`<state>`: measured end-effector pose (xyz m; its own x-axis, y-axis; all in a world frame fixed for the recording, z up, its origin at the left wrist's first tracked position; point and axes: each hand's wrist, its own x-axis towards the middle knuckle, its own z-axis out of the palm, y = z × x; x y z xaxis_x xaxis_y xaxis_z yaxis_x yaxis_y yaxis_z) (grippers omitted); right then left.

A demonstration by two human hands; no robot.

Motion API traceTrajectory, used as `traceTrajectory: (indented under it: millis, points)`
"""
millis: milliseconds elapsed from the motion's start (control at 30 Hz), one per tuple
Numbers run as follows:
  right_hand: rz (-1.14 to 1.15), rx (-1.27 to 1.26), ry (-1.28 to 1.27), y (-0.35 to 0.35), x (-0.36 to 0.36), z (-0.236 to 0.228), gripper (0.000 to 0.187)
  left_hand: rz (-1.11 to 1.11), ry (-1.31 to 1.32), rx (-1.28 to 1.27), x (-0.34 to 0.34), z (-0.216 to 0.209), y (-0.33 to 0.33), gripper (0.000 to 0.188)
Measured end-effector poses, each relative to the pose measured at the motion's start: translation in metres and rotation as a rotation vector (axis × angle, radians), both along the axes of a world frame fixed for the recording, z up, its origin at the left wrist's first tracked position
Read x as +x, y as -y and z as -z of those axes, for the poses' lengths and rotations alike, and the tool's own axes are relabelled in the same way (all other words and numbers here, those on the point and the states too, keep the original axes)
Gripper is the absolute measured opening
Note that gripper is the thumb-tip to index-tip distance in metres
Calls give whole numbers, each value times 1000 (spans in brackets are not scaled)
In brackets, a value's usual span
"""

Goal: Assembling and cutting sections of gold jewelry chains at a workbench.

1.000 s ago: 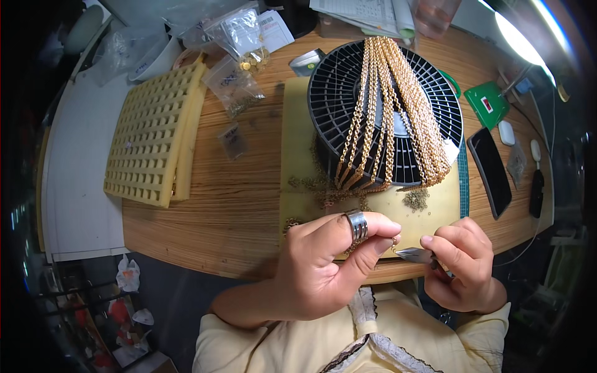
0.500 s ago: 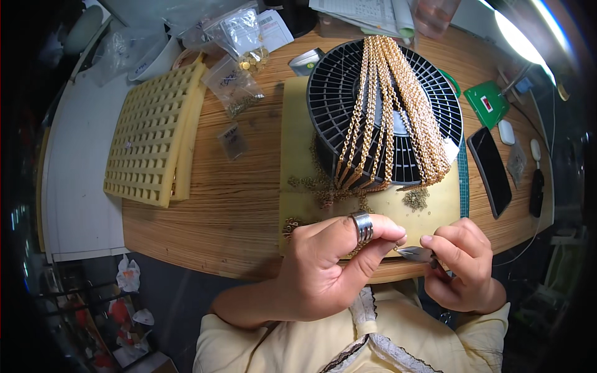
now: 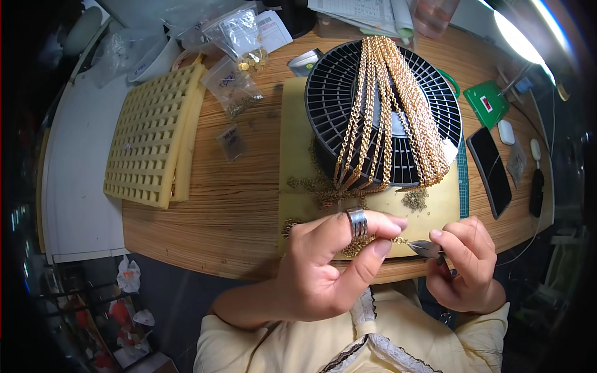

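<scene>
My left hand (image 3: pixel 326 261) pinches the end of a gold chain (image 3: pixel 399 241) between thumb and fingers. More of that chain hangs behind the thumb. A wide slotted metal ring (image 3: pixel 357 224) sits on one of its fingers. My right hand (image 3: pixel 463 261) is closed around a pair of pliers (image 3: pixel 426 248), whose pointed tips reach the chain's end; whether they grip a link is too small to tell. Just beyond, a black slotted round stand (image 3: pixel 329 93) carries many gold chains (image 3: pixel 413 118) draped over its top. A small pile of jump rings (image 3: pixel 415 199) lies on the pale yellow mat (image 3: pixel 295 130).
Yellow foam trays (image 3: pixel 149 137) with square pockets stand at the left. Small plastic bags (image 3: pixel 233 87) of parts lie beyond them. To the right are a black phone (image 3: pixel 489 171), a green card-like piece (image 3: pixel 487 104) and a white case (image 3: pixel 506 132). A bright lamp (image 3: pixel 519 37) shines at upper right.
The pliers and my right hand have shifted slightly right. My left thumb and index finger have spread a little, and more of the chain's end shows between the hands.
</scene>
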<state>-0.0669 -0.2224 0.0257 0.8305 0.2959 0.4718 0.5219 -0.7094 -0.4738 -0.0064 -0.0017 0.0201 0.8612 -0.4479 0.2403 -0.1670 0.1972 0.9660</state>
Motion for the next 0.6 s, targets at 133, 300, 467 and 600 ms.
traceTrajectory:
  millis: [133, 300, 467, 600]
  points:
    - [19, -50, 72, 0, 1, 1, 56, -148, 147, 306, 6, -3, 5, 17]
    - [19, -38, 79, -2, 2, 2, 57, -326, 393, 365, 12, 14, 26, 19]
    - [9, -30, 77, -5, 2, 1, 57, -369, 429, 330, 10, 11, 33, 17]
    - [7, -22, 77, -5, 3, 2, 57, -393, 495, 301, 9, 8, 29, 14]
